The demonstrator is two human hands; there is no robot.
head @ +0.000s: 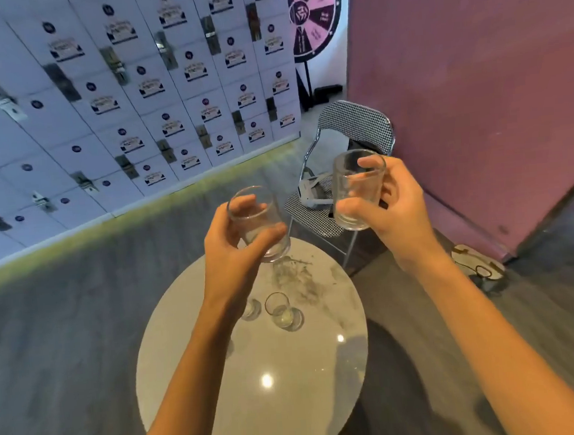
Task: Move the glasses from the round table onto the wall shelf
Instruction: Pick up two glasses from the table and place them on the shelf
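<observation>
Glasses were the load here: in the head view, the left hand [233, 256] grasped 1 glass [258, 224] above the far edge of the round table [259, 408], and the right hand [395, 215] grasped a taller glass [355, 191] beyond that edge, over a chair [348, 143]. 2 more glasses [282, 312] stood on the table, near its middle. No shelf was visible. Keeping both glasses upright and apart during the carry seemed wise.
</observation>
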